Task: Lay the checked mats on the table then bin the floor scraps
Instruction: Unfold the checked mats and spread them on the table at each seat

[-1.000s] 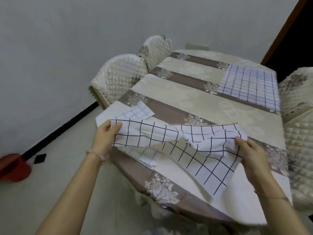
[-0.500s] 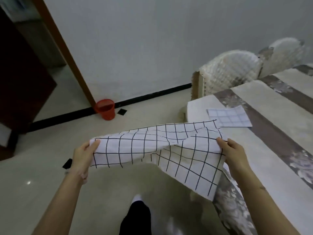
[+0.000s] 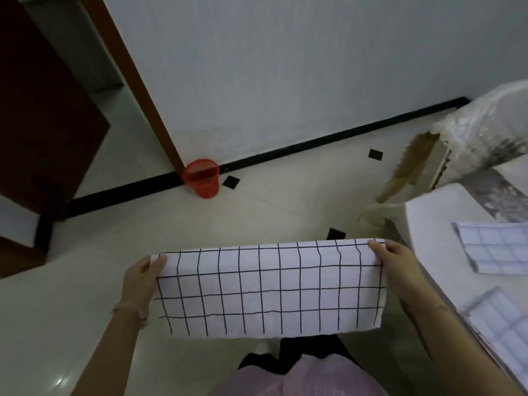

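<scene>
now taut, mat [image 3: 268,290] gripped both hands [image 3: 143,277]

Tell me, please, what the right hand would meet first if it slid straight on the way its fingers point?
The right hand points left along the checked mat, so probably the left hand gripping the opposite corner.

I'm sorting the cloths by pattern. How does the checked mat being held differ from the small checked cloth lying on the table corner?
The held mat has thin black lines on white; the small cloth has pale grey-blue lines. The held mat looks larger and is stretched taut in the air over the floor between the left hand and right hand; the small cloth lies flat on the table, untouched. Both are white grid-patterned rectangles.
</scene>
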